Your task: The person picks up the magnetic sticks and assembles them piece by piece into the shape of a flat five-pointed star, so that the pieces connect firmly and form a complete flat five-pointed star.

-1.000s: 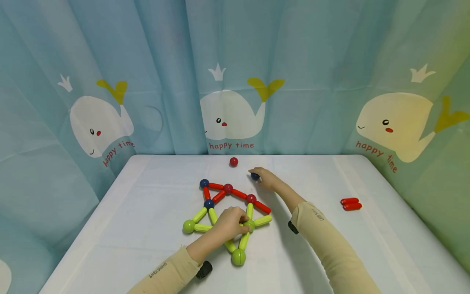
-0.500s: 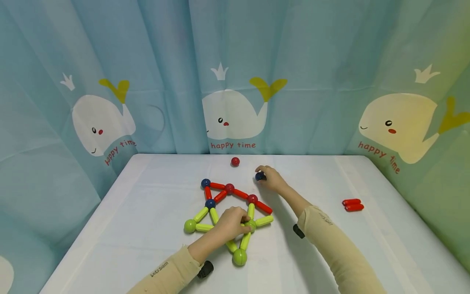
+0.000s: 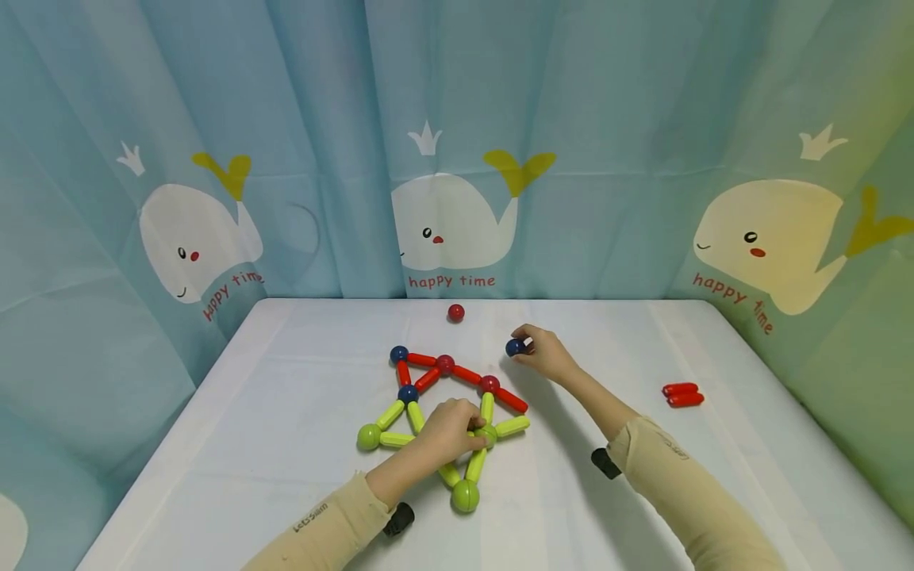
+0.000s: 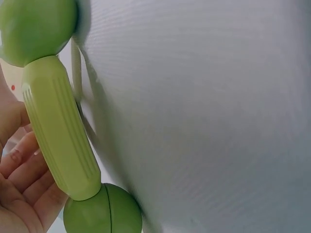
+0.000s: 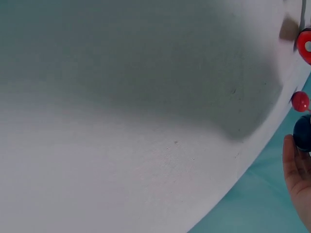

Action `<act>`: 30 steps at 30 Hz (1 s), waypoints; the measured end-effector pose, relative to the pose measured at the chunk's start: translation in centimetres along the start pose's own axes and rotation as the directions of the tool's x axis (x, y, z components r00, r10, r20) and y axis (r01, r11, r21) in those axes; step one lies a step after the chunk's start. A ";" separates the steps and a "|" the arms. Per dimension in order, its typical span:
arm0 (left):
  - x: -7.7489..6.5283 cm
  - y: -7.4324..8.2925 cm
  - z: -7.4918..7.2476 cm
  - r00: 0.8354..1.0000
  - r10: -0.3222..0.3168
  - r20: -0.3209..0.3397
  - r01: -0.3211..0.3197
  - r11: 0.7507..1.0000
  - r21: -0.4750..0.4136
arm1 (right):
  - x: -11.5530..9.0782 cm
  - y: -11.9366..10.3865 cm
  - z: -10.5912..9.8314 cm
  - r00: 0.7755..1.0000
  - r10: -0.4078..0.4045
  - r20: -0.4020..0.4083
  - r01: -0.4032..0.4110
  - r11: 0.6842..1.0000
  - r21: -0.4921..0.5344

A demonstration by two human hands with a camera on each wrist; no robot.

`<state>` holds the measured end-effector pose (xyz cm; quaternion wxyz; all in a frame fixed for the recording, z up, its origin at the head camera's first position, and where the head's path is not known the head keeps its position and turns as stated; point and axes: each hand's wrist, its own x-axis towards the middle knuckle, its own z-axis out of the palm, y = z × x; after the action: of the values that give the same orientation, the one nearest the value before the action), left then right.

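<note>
In the head view my right hand (image 3: pixel 548 355) pinches a dark blue ball (image 3: pixel 515 347) between thumb and fingers, above the back of the table. My left hand (image 3: pixel 446 432) has thumb and fingertips around a green ball (image 3: pixel 486 436), a joint in a flat figure of magnetic sticks and balls. Green sticks (image 3: pixel 512 427) and red sticks (image 3: pixel 467 375) link its balls; the left hand hides part of the middle. From the left wrist, a ribbed green stick (image 4: pixel 60 128) shows between two green balls, fingers behind it. The right wrist view catches the blue ball (image 5: pixel 303 133) at its edge.
A loose red ball (image 3: pixel 455 313) lies near the back edge of the white table (image 3: pixel 286 476). Two red sticks (image 3: pixel 683 395) lie side by side at the right. Behind the table hangs a blue curtain (image 3: pixel 600 238) printed with whales.
The right hand has moved a little right and nearer with the blue ball, which now shows more fully. My left hand has stayed at the green ball, and the figure has kept its shape.
</note>
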<state>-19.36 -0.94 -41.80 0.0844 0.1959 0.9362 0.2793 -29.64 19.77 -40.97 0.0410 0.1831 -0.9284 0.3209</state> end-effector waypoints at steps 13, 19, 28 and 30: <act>0.0 0.1 0.2 1.000 -0.004 -0.030 0.004 1.000 0.007 | -3.0 -0.1 -1.3 0.994 -0.050 0.102 0.046 0.998 0.039; 0.0 0.1 0.1 0.999 -0.006 -0.032 0.006 1.000 0.000 | -4.1 0.1 -1.8 0.988 -0.060 0.141 0.056 0.998 0.029; 0.0 0.2 0.0 1.000 -0.013 -0.027 0.013 1.000 0.002 | -5.9 0.0 -2.1 0.976 -0.077 0.203 0.072 0.997 0.034; 0.0 0.3 0.0 1.000 -0.015 -0.024 0.015 1.000 0.001 | -6.4 0.1 -2.1 0.974 -0.086 0.210 0.080 0.996 0.036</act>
<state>-19.21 -0.71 -41.63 0.0751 0.1855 0.9388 0.2804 -23.84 23.13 -40.59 -0.0468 0.2553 -0.9146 0.3101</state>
